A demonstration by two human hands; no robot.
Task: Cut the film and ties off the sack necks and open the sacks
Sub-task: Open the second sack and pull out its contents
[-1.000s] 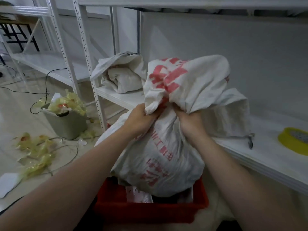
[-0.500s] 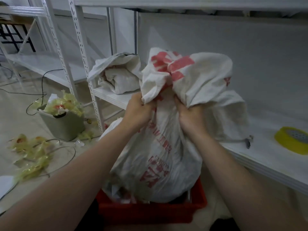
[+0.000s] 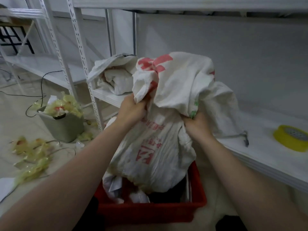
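White shelving [image 3: 266, 157] stands behind the 2 hands. The left hand [image 3: 131, 109] and right hand [image 3: 197, 125] each clench a fistful of the white sack [image 3: 155, 147] at its bunched neck; it hangs below them over a red crate [image 3: 150, 212]. A yellow tape roll [image 3: 290, 138] lies right of them.

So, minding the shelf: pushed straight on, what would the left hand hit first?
Likely the bunched top of the red-printed white woven sack that the left hand grips, well before the white metal shelf; depth is unclear.
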